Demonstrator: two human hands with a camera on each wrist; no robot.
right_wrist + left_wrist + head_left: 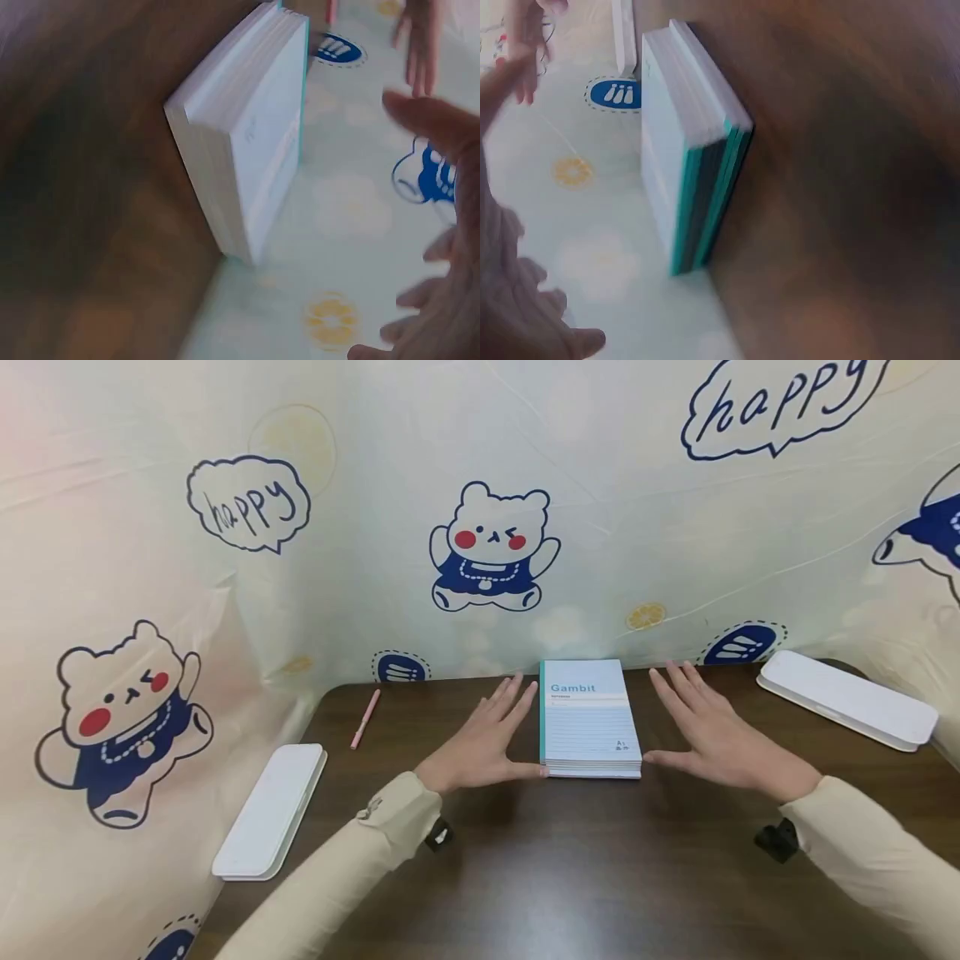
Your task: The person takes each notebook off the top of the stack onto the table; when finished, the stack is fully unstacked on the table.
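Both hands lie flat with straight, spread fingers, one on each side of a small stack of notebooks [590, 720], and neither grip closes round anything. The left hand [480, 745] sits against the stack's teal spine side, its thumb tip touching or nearly touching the near left corner; the right hand [712, 735] mirrors it on the page-edge side, thumb pointing at the near right corner, fingers a little apart from the stack. The stack itself rests on the dark wooden table [600, 877], toward the far edge, top cover showing the word "Gambit" and ruled lines. The left wrist view shows several teal spines [709, 202] slightly out of line, and the right wrist view shows the page edges [206, 172] stepped rather than flush, so the step in hand looks like squaring the stack between the palms. The next move probably calls for both palms pressing inward evenly so that the covers line up without the pile sliding or skewing. Left of the stack a pink pen [365, 718] lies well apart, and further left and nearer a white case [270, 810] sits at the table's edge; right of the stack another white case [847, 697] lies near the cartoon-bear printed backdrop [495, 547].
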